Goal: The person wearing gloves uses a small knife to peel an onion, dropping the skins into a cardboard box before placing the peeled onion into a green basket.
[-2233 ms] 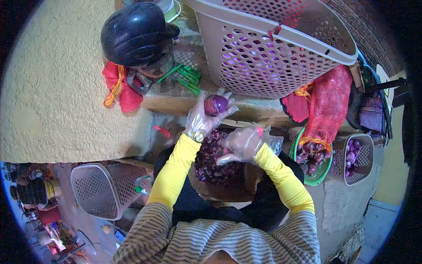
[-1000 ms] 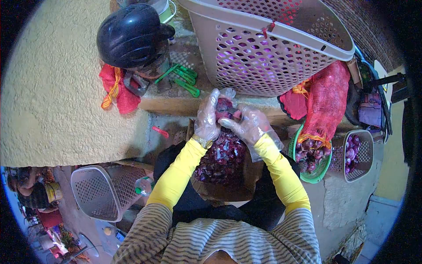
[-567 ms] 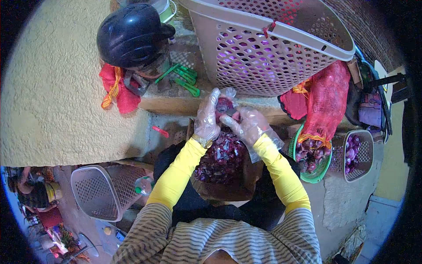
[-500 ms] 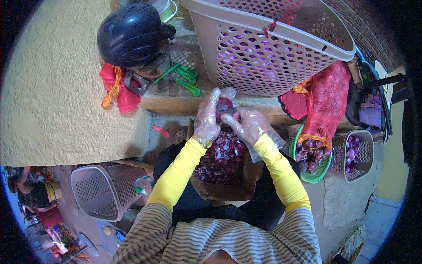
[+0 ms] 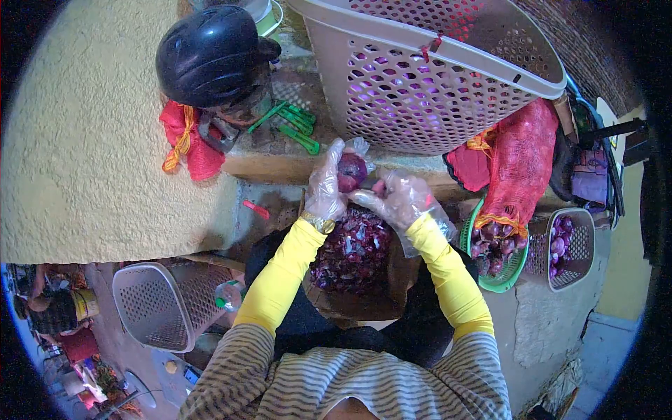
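My left hand [image 5: 327, 185], in a clear plastic glove, is closed around a red onion [image 5: 351, 172] above the box. Close to the onion's right side is my gloved right hand [image 5: 400, 199], its fingers curled and the thumb stretched toward the onion. Bits of pink show at this hand's fingers and near its heel; I cannot tell what it grips. Below both hands, a cardboard box [image 5: 364, 305] between my legs contains a heap of purple onion skins [image 5: 352, 253].
A tall perforated basket [image 5: 427, 119] of onions stands on the ledge, left of a red mesh sack [image 5: 521, 157]. Onions fill a green basket [image 5: 514, 278]. Green cutters [image 5: 299, 138] lie beside a dark helmet [image 5: 210, 56]. A person [image 5: 49, 308] is at far left.
My right hand has drawn slightly right and down, away from the onion. The onion now shows more of its surface in my left hand.
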Motion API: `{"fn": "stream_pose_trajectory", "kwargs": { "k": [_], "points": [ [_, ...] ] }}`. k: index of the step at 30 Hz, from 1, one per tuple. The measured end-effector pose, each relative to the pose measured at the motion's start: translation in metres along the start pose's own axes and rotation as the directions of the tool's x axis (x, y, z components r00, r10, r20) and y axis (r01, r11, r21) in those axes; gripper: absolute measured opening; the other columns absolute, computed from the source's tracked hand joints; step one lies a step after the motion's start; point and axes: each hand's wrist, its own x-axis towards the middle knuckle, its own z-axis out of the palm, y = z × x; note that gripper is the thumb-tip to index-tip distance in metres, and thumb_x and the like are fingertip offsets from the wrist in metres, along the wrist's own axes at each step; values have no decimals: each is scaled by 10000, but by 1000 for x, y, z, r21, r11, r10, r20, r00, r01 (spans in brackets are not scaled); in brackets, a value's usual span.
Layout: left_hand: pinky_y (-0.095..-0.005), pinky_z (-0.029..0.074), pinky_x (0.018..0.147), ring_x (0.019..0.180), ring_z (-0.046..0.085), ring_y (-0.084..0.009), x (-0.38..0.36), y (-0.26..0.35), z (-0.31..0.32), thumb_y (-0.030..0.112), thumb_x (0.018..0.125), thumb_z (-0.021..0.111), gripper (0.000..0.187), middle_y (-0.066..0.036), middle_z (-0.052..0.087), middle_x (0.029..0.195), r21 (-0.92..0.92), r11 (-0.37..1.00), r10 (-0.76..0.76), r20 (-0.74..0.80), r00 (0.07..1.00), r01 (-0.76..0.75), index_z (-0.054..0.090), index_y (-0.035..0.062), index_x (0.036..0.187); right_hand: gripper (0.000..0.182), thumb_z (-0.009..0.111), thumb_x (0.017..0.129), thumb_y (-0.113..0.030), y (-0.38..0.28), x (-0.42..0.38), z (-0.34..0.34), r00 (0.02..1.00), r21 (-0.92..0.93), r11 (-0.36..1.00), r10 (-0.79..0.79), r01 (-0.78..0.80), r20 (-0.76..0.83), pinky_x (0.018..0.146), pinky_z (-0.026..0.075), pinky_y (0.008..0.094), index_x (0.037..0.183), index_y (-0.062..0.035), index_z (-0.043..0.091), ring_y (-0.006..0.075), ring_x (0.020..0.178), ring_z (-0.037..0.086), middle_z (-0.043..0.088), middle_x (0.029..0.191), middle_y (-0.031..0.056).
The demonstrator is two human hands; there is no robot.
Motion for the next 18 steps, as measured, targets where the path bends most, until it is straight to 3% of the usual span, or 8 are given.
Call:
{"fn": "stream_pose_trajectory", "kwargs": {
  "k": [1, 5, 7, 10, 14, 16, 17, 18],
  "points": [
    [-348, 567, 861, 966, 711, -192, 4, -6, 0, 396, 1035, 543, 388, -105, 689, 1177, -135, 981, -146, -33, 989, 141, 624, 60, 1212, 568, 709, 793, -673, 2, 1, 2, 1000, 0, 1000, -1, 1, 0, 634, 543, 465, 759, -107, 693, 347, 669, 688, 684, 711, 149],
    [-328, 564, 848, 922, 696, -171, -1, -22, -3, 340, 1043, 549, 321, -81, 686, 1129, -19, 998, -68, -23, 997, 68, 609, 77, 1217, 601, 719, 771, -690, 6, 2, 8, 999, 26, 999, 23, -22, -43, 650, 546, 477, 811, -91, 694, 357, 699, 695, 693, 740, 155],
    [-405, 556, 915, 1030, 653, -256, -4, -22, -12, -60, 824, 692, 757, -133, 647, 1204, 249, 952, 141, 170, 975, -181, 387, 97, 1498, 608, 716, 775, -689, 6, 2, 9, 998, 37, 999, 27, -25, -50, 657, 547, 482, 824, -84, 692, 362, 710, 697, 696, 751, 158],
    [-411, 558, 902, 1034, 657, -276, -5, -18, -7, -48, 822, 701, 747, -146, 648, 1198, 226, 926, 272, 158, 949, -303, 393, 73, 1492, 613, 708, 784, -691, 7, 4, 8, 998, 37, 998, 58, -58, -4, 663, 546, 488, 827, -79, 692, 368, 720, 697, 698, 764, 165],
    [-423, 554, 898, 1034, 659, -304, -6, -17, -4, -21, 834, 702, 718, -167, 645, 1192, 163, 950, 240, 160, 957, -266, 401, 48, 1482, 578, 677, 834, -660, 3, 3, 6, 1000, 45, 999, 29, -29, -9, 663, 542, 495, 822, -82, 702, 375, 720, 693, 695, 759, 171],
    [-353, 552, 931, 1004, 665, -197, -3, -29, -3, 123, 1047, 523, 406, -83, 648, 1201, 125, 986, 95, 123, 988, -110, 429, 58, 1437, 565, 665, 854, -645, 2, 2, 5, 999, 42, 999, 34, -33, -26, 666, 541, 497, 810, -84, 705, 377, 721, 692, 693, 753, 174],
    [-353, 552, 931, 1004, 665, -197, -5, -15, -2, 123, 1047, 523, 406, -83, 648, 1201, 125, 986, 95, 123, 988, -110, 429, 58, 1437, 550, 657, 869, -628, 1, 2, 5, 1000, 22, 1000, 17, -16, -17, 670, 540, 495, 797, -85, 706, 376, 720, 692, 691, 745, 173],
    [-358, 549, 936, 1023, 666, -203, -8, -1, -4, 121, 1026, 560, 433, -93, 651, 1216, 317, 906, 256, 121, 959, -281, 432, 58, 1435, 537, 649, 884, -611, 1, 2, 5, 1000, 2, 1000, -1, 1, -7, 675, 539, 492, 784, -87, 706, 375, 719, 691, 689, 737, 172]
  ]
}}
